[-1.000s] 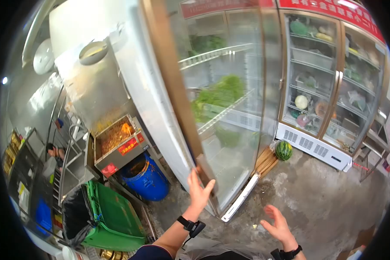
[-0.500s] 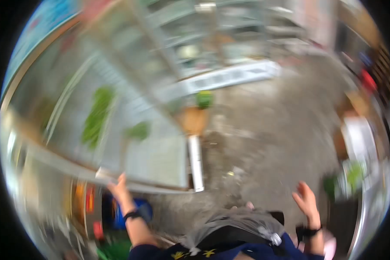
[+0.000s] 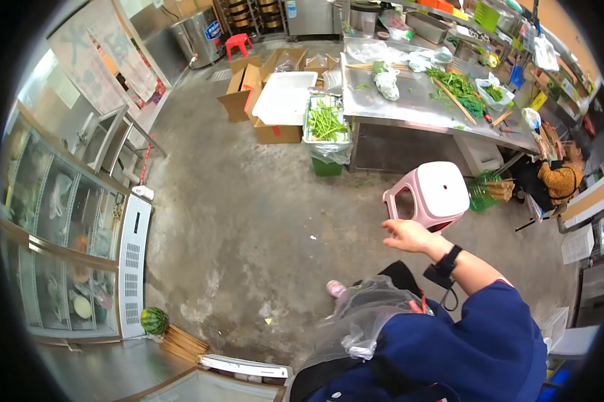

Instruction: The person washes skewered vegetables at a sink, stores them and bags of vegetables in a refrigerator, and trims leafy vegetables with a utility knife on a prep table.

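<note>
My right hand [image 3: 409, 236] reaches leftward from the navy sleeve, with a black band on its wrist. Its fingers are loosely extended with nothing between them. Just beyond it stands a pink stool with a white seat [image 3: 443, 189]; the hand overlaps the stool's lower edge, and whether they touch cannot be told. My left hand is out of view. A clear plastic apron [image 3: 362, 318] covers my front, and a pink shoe [image 3: 335, 289] shows beside it.
A steel table [image 3: 409, 100] with greens stands beyond the stool, beside a bin of green stems [image 3: 326, 124] and a white tray [image 3: 285, 97]. A person [image 3: 562, 181] sits at right. Glass fridges [image 3: 67, 248] line the left, near a watermelon [image 3: 154, 321] and an open-looking door [image 3: 208, 388].
The view has swung right, from the fridges to the steel table. My left hand, earlier at the fridge door's edge, has left the view. My right hand now appears near the stool.
</note>
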`<action>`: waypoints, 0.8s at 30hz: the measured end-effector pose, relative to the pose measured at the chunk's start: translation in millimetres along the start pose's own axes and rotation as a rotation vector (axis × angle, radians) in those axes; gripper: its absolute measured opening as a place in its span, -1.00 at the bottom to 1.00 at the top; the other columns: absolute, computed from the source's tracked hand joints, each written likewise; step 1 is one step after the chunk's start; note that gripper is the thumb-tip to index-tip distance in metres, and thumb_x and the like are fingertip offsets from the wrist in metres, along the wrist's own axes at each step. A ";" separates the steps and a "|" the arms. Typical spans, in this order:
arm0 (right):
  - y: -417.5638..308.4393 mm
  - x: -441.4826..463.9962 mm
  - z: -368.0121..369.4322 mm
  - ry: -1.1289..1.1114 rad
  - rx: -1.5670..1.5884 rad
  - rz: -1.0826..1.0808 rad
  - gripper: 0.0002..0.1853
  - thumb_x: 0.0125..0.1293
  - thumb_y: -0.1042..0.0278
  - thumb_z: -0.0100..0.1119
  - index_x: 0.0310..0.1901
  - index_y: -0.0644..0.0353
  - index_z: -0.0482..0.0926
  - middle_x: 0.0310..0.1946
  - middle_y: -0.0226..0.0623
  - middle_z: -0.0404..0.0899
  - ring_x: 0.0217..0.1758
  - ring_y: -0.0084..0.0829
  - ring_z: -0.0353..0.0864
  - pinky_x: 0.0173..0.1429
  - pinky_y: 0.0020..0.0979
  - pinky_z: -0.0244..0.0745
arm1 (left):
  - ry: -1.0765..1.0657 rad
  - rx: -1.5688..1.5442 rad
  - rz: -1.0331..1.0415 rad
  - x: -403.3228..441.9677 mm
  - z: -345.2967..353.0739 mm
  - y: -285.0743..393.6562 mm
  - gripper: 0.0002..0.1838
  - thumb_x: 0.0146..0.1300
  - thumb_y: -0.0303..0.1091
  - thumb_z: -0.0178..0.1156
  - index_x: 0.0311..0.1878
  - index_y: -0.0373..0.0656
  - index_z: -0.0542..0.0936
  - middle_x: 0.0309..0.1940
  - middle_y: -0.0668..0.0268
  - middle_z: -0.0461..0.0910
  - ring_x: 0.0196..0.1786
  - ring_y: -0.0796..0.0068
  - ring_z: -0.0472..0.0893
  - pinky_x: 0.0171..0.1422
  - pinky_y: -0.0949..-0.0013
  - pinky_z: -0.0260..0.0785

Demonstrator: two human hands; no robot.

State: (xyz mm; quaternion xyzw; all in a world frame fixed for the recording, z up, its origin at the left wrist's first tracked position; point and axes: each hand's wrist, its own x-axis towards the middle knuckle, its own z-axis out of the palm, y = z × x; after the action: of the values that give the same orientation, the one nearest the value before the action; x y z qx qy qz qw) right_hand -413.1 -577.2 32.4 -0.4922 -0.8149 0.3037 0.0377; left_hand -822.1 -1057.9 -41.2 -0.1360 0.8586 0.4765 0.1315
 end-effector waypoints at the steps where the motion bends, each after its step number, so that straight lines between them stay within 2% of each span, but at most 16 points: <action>1: 12.7 -8.3 -1.3 0.028 0.009 0.057 -0.51 0.06 0.13 0.15 -0.02 0.26 0.40 -0.21 -0.07 0.56 -0.10 -0.16 0.54 -0.02 -0.24 0.43 | -0.081 0.010 -0.071 1.3 19.6 -3.9 -0.59 0.12 -0.17 0.15 -0.06 -0.29 0.50 -0.17 0.16 0.54 -0.17 0.35 0.53 -0.06 0.30 0.38; 2: 25.9 -15.1 -2.9 0.041 0.014 0.055 -0.51 0.06 0.13 0.15 -0.02 0.26 0.40 -0.21 -0.07 0.56 -0.10 -0.16 0.54 -0.02 -0.24 0.43 | -0.161 0.030 -0.130 1.5 38.3 -5.5 -0.59 0.12 -0.18 0.16 -0.06 -0.29 0.50 -0.18 0.17 0.55 -0.18 0.35 0.53 -0.06 0.30 0.39; 4: 52.9 -29.9 -2.7 0.016 0.031 0.227 -0.52 0.04 0.12 0.16 -0.06 0.27 0.44 -0.25 -0.08 0.58 -0.13 -0.16 0.56 -0.03 -0.24 0.43 | -0.319 0.096 -0.224 1.3 80.7 -2.4 -0.60 0.11 -0.19 0.18 -0.07 -0.29 0.50 -0.20 0.18 0.56 -0.20 0.35 0.54 -0.07 0.31 0.39; 7: 98.9 -41.0 -5.3 -0.042 0.012 0.322 -0.54 0.02 0.11 0.17 -0.10 0.27 0.48 -0.28 -0.08 0.59 -0.15 -0.14 0.57 -0.04 -0.25 0.43 | -0.569 0.271 -0.215 -3.8 160.1 27.3 -0.61 0.09 -0.22 0.21 -0.08 -0.29 0.50 -0.23 0.20 0.57 -0.22 0.35 0.54 -0.08 0.31 0.40; 9: 125.6 -43.4 -11.8 -0.037 0.039 0.391 -0.53 0.02 0.11 0.16 -0.09 0.27 0.48 -0.28 -0.07 0.59 -0.15 -0.14 0.57 -0.04 -0.25 0.43 | -0.826 0.441 0.315 35.0 233.6 -1.3 -0.64 0.08 -0.18 0.21 -0.19 -0.29 0.53 -0.33 0.22 0.59 -0.30 0.42 0.55 -0.15 0.38 0.39; 11: 158.8 -37.3 -19.7 -0.029 0.061 0.456 -0.52 0.02 0.10 0.16 -0.09 0.27 0.48 -0.27 -0.07 0.58 -0.15 -0.14 0.57 -0.04 -0.25 0.43 | -0.861 0.619 0.531 -20.4 290.5 72.3 -0.67 0.08 -0.24 0.22 -0.21 -0.32 0.53 -0.36 0.20 0.59 -0.29 0.46 0.54 -0.15 0.41 0.38; 14: 226.5 -22.6 -26.0 -0.012 0.161 0.542 -0.51 0.06 0.06 0.13 -0.06 0.25 0.49 -0.28 -0.07 0.59 -0.18 -0.16 0.57 -0.04 -0.27 0.44 | -0.956 0.563 0.554 -70.8 370.1 130.5 -0.71 0.07 -0.28 0.23 -0.25 -0.34 0.54 -0.39 0.19 0.60 -0.31 0.46 0.55 -0.15 0.40 0.39; 16: 272.6 -12.5 -38.7 0.015 0.153 0.551 -0.51 0.05 0.06 0.13 -0.06 0.24 0.49 -0.29 -0.08 0.59 -0.18 -0.16 0.57 -0.04 -0.27 0.44 | -0.939 0.776 0.669 -95.4 424.1 156.9 -0.65 0.07 -0.20 0.21 -0.23 -0.34 0.55 -0.34 0.10 0.61 -0.25 0.34 0.58 -0.12 0.34 0.40; 19: 304.8 10.6 -80.6 0.042 0.185 0.578 -0.53 0.04 0.07 0.13 -0.07 0.23 0.50 -0.31 -0.11 0.60 -0.20 -0.18 0.58 -0.05 -0.27 0.44 | -1.019 1.008 0.772 -157.1 494.2 213.3 -0.59 0.08 -0.07 0.17 -0.20 -0.28 0.56 -0.27 0.07 0.60 -0.13 0.23 0.58 -0.05 0.28 0.39; 23: 343.2 36.4 -122.1 0.016 0.162 0.580 -0.56 0.05 0.09 0.13 -0.10 0.23 0.51 -0.31 -0.12 0.60 -0.21 -0.20 0.58 -0.07 -0.28 0.45 | -1.170 1.003 1.023 -236.0 603.1 268.7 -0.59 0.10 -0.06 0.14 -0.16 -0.24 0.54 -0.24 0.06 0.59 -0.10 0.16 0.56 -0.02 0.24 0.37; 24: 350.1 45.2 -131.6 0.071 0.173 0.579 -0.57 0.06 0.10 0.13 -0.10 0.23 0.51 -0.30 -0.12 0.60 -0.21 -0.20 0.58 -0.07 -0.28 0.45 | -1.211 1.010 1.053 -258.1 627.1 282.7 -0.59 0.11 -0.07 0.13 -0.15 -0.23 0.53 -0.23 0.07 0.59 -0.10 0.16 0.56 -0.02 0.23 0.37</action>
State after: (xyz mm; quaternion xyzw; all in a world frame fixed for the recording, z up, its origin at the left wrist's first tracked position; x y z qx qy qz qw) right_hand -116.0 -363.8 -57.6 -0.7093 -0.6099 0.3528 0.0195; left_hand -623.6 -350.5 -48.9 0.6121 0.7001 0.0361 0.3658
